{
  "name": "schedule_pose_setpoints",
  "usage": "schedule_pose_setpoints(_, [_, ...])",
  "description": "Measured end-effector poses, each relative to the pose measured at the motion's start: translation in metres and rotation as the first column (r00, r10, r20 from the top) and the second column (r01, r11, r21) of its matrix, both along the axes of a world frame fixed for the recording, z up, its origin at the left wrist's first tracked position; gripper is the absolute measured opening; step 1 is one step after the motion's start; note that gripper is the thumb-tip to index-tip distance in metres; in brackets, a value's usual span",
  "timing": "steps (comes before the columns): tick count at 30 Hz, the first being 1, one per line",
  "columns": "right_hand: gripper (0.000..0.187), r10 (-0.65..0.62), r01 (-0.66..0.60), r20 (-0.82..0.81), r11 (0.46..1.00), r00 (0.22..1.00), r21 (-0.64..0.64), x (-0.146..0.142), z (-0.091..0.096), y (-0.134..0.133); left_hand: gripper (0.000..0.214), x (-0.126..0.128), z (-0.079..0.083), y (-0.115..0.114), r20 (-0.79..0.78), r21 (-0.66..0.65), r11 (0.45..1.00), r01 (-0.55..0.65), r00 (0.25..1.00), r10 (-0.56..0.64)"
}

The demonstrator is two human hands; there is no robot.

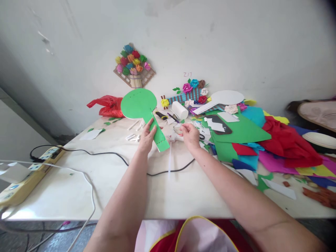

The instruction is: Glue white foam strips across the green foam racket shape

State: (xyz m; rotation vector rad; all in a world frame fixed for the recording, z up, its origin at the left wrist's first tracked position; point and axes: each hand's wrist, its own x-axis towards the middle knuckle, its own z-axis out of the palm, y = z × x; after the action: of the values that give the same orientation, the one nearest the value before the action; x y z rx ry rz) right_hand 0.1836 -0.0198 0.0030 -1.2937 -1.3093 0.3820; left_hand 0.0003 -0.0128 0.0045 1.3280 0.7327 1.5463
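Note:
My left hand (147, 135) grips a green paddle-shaped cutout (139, 103) by its handle, with the round part tilted up and away from me. A white edge shows along its underside. To the right of the handle, the fingers of my right hand (190, 134) are pinched together near a small, clear, curved thing. What they hold is too small to make out. Between my hands a translucent stick (170, 157) points toward me, its far end among white scraps. Scissors with dark handles (202, 136) lie just beyond my right hand.
A yellow-and-black cutter (161, 115), white roll (180, 110) and white paddle shape (228, 97) lie at the back. A phone (218, 124) rests on green sheets, beside coloured paper (286, 140). A black cable (105, 153) crosses the table from a power strip (39, 175). Paper flowers (132, 61) lean against the wall.

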Motion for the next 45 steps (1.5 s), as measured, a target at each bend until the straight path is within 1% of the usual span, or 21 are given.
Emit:
schedule_pose_setpoints(3, [0.03,0.096,-0.095,0.015,0.992,0.995,-0.08,-0.003,0.002,-0.004,0.066,0.001,0.001,-0.002,-0.046,-0.014,0.999,0.039,0.998,-0.04])
schedule_pose_setpoints(5, [0.034,0.191,-0.187,0.022,0.973,0.981,-0.136,-0.008,0.005,-0.009,0.067,0.001,0.002,-0.004,-0.067,-0.023,0.998,0.063,0.996,-0.065])
schedule_pose_setpoints(7, [0.033,0.306,-0.302,-0.01,0.934,0.952,-0.191,-0.013,0.009,-0.014,0.066,0.002,0.002,-0.006,-0.085,-0.027,0.996,0.088,0.992,-0.09])
schedule_pose_setpoints(9, [0.028,0.402,-0.412,-0.088,0.881,0.911,-0.233,-0.017,0.013,-0.019,0.066,0.003,0.003,-0.007,-0.1,-0.03,0.992,0.125,0.987,-0.127])
schedule_pose_setpoints(11, [0.029,0.461,-0.498,-0.193,0.828,0.866,-0.258,-0.02,0.015,-0.023,0.066,0.005,0.003,-0.009,-0.108,-0.037,0.985,0.167,0.979,-0.17])
schedule_pose_setpoints(13, [0.035,0.479,-0.548,-0.283,0.79,0.831,-0.273,-0.021,0.016,-0.025,0.066,0.006,0.003,-0.01,-0.106,-0.05,0.977,0.206,0.972,-0.211])
schedule_pose_setpoints(17, [0.037,0.455,-0.57,-0.377,0.767,0.807,-0.296,-0.022,0.015,-0.027,0.067,0.009,0.002,-0.011,-0.103,-0.082,0.962,0.259,0.958,-0.266])
schedule_pose_setpoints(20, [0.036,0.431,-0.565,-0.408,0.767,0.804,-0.304,-0.024,0.015,-0.027,0.068,0.01,0.002,-0.012,-0.112,-0.104,0.954,0.279,0.95,-0.29])
schedule_pose_setpoints(24, [0.034,0.432,-0.576,-0.44,0.77,0.787,-0.275,-0.026,0.015,-0.028,0.07,0.013,0.002,-0.013,-0.121,-0.118,0.943,0.31,0.938,-0.323])
schedule_pose_setpoints(28, [0.028,0.438,-0.57,-0.437,0.787,0.786,-0.236,-0.028,0.011,-0.025,0.073,0.016,0.006,-0.017,-0.138,-0.142,0.937,0.319,0.931,-0.338])
schedule_pose_setpoints(32, [0.027,0.418,-0.529,-0.401,0.819,0.815,-0.222,-0.03,0.003,-0.018,0.072,0.017,0.008,-0.02,-0.151,-0.153,0.937,0.314,0.93,-0.336])
schedule_pose_setpoints(35, [0.029,0.397,-0.494,-0.372,0.842,0.839,-0.215,-0.03,0.001,-0.017,0.069,0.017,0.006,-0.019,-0.147,-0.153,0.934,0.323,0.927,-0.345])
schedule_pose_setpoints(37, [0.031,0.41,-0.508,-0.372,0.833,0.833,-0.22,-0.03,0.003,-0.019,0.069,0.016,0.005,-0.017,-0.142,-0.139,0.937,0.319,0.93,-0.338])
schedule_pose_setpoints(41, [0.038,0.464,-0.572,-0.376,0.777,0.802,-0.261,-0.027,0.013,-0.026,0.07,0.013,0.003,-0.014,-0.124,-0.105,0.945,0.31,0.939,-0.322])
schedule_pose_setpoints(43, [0.037,0.494,-0.601,-0.376,0.755,0.784,-0.262,-0.026,0.016,-0.028,0.07,0.012,0.003,-0.013,-0.12,-0.102,0.947,0.304,0.941,-0.315])
schedule_pose_setpoints(45, [0.036,0.516,-0.619,-0.373,0.745,0.771,-0.25,-0.027,0.015,-0.027,0.069,0.012,0.004,-0.014,-0.12,-0.098,0.952,0.291,0.946,-0.302])
